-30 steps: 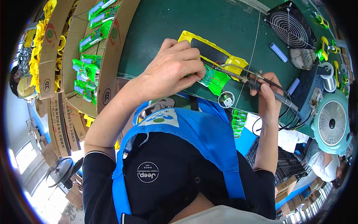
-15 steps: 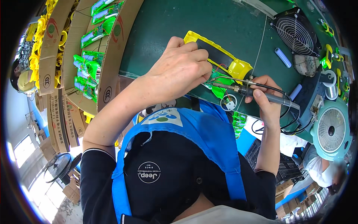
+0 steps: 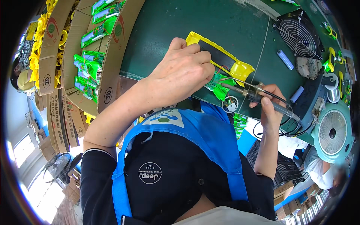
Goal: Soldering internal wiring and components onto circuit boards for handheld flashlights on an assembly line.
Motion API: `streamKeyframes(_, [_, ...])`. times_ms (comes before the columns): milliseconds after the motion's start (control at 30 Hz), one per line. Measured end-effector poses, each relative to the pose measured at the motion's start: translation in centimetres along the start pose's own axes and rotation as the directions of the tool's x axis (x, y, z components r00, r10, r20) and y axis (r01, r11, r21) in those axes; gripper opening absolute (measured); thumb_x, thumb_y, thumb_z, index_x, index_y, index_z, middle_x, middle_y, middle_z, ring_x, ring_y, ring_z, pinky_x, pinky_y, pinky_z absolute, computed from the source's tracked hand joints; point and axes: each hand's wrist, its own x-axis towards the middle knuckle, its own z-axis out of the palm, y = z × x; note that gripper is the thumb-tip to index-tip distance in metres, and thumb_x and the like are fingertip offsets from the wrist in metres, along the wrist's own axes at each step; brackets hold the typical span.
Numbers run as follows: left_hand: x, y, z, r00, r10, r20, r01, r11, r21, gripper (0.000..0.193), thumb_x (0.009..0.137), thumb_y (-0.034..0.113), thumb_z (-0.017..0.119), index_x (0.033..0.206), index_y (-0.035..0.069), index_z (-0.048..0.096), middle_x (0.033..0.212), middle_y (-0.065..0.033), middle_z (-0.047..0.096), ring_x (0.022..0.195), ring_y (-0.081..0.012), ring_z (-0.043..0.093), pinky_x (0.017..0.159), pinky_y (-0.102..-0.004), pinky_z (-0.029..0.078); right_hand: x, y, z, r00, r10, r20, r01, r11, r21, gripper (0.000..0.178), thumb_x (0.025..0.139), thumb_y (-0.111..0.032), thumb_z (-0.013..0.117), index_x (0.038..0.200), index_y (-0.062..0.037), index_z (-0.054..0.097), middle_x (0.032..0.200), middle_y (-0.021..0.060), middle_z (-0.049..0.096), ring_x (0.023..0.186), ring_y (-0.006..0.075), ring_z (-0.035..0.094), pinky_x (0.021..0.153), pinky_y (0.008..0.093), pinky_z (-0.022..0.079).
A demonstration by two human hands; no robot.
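Compared with a second ago, the soldering iron (image 3: 243, 92) in the right hand (image 3: 270, 108) now has its tip over the green housing (image 3: 219, 93), rather than beyond the housing's far edge, across the yellow shell (image 3: 240, 70). Since half a second ago, the tip has drawn slightly rightward along the housing.

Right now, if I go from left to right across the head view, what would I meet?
Pile of yellow parts, open cardboard box of green parts, left hand, round silvery part, right hand, lower blue cylinder, teal fan.
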Motion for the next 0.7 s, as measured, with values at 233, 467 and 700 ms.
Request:
streamKeyframes(233, [0.1,0.1,0.0,1.0,-0.011,0.016,0.011,1.0,0.003,0.011,0.071,0.008,0.068,0.073,0.011,0.058,0.077,-0.001,0.051,0.079,-0.0194,0.052,0.079,-0.0371,0.036,-0.5,1.1,-0.3,0.987,-0.107,-0.117,0.113,0.992,0.051,0.038,0.082,-0.025,0.067,0.098,0.0046,0.051,0.078,0.015,0.063,0.065,0.0197,0.064,0.069,0.0288,0.051])
streamKeyframes(467, [0.2,0.1,0.1,0.999,-0.001,0.036,0.003,0.998,-0.056,0.011,0.071,0.004,0.066,0.074,0.008,0.057,0.077,-0.0044,0.052,0.079,-0.0224,0.055,0.077,-0.0357,0.04,-1.0,2.8,-0.6,0.96,-0.202,-0.194,0.223,0.971,0.09,0.041,0.084,-0.031,0.064,0.099,0.0037,0.049,0.08,0.0168,0.062,0.065,0.0189,0.062,0.071,0.0298,0.05])
streamKeyframes(700, [3.3,-3.7,-0.8,0.981,-0.048,-0.188,0.055,0.998,0.029,0.018,0.073,0.009,0.072,0.089,0.009,0.064,0.098,-0.0059,0.057,0.097,-0.0245,0.055,0.086,-0.037,0.04,0.0,3.2,-0.8,0.923,-0.261,-0.283,0.335,0.906,0.257,0.032,0.089,-0.029,0.058,0.097,-0.0008,0.047,0.082,0.0151,0.056,0.068,0.0184,0.051,0.061,0.0294,0.041])
